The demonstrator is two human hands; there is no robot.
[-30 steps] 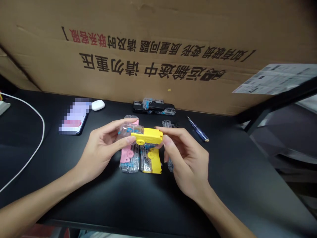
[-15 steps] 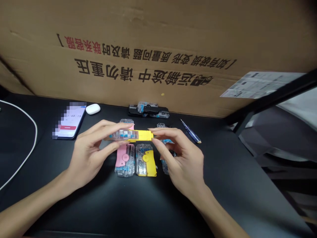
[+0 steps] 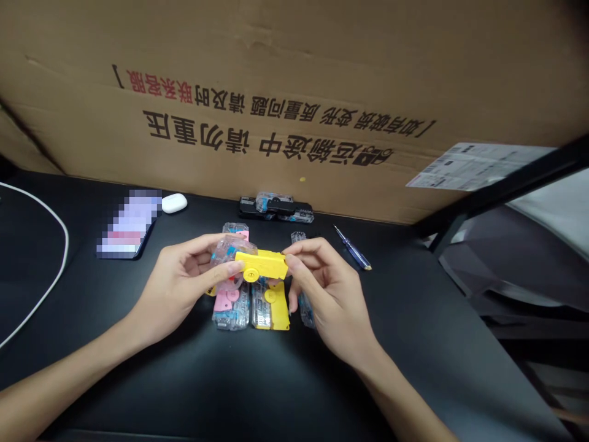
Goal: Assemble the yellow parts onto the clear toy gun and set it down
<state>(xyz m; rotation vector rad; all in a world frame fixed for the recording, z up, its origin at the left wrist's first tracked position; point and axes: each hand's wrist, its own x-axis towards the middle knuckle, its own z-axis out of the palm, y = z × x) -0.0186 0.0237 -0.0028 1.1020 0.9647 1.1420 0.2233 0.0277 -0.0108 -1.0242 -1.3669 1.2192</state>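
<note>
Our left hand (image 3: 181,282) grasps the clear end of a clear-and-yellow toy (image 3: 265,265), held above the black surface (image 3: 276,393); our right hand (image 3: 334,301) pinches its yellow end. We do best steadying the left side, pinching lightly

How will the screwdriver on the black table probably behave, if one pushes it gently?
The screwdriver may roll a little, since its slender handle rests on a flat table. It should stay stiff, given its straight, metal-looking shaft. It is probably light, as the translucent handle looks like plastic.
</note>
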